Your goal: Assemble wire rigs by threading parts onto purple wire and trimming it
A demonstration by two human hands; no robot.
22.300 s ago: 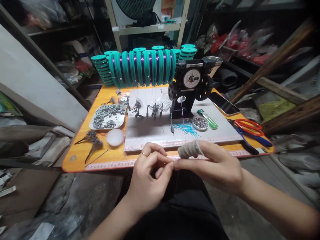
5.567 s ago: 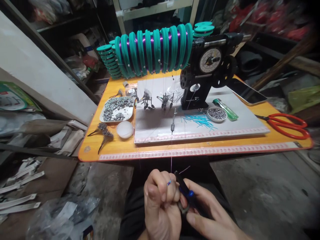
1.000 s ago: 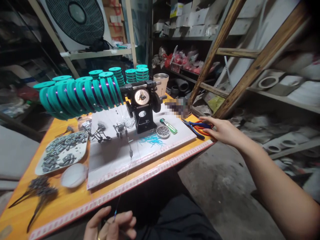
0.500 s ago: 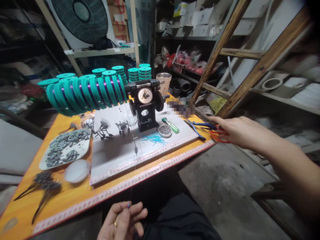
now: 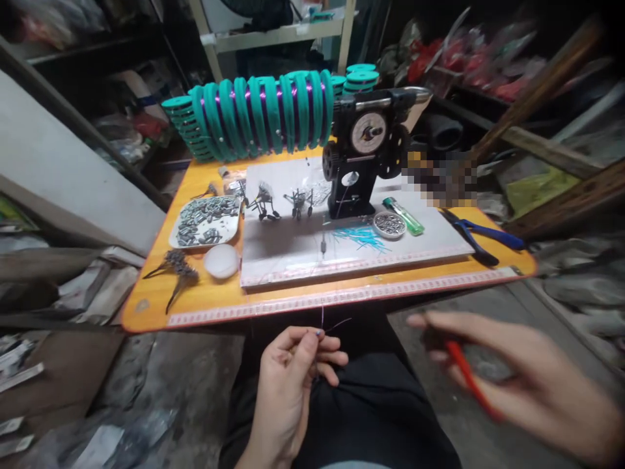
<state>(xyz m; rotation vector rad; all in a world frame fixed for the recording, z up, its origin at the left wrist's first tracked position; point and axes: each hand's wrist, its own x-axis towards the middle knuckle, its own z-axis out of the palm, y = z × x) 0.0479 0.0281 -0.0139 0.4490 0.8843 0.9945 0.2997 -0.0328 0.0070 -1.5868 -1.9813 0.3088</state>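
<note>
As the left hand [image 5: 293, 374] pinches a small blue piece [image 5: 319, 333] on a thin thread [image 5: 322, 316], that thread runs straight out toward the table [image 5: 215, 296]; well off to the right, the right hand [image 5: 527, 378] grips red-handled scissors [image 5: 463, 371], too blurred to read their angle.

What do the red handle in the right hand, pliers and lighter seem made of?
Red handle: probably plastic, evenly coloured; finish blurred.
Pliers: slim dark head suggests metal; matte blue grip, plastic or rubber.
Lighter: glossy plastic, probably; its green body looks translucent.
</note>
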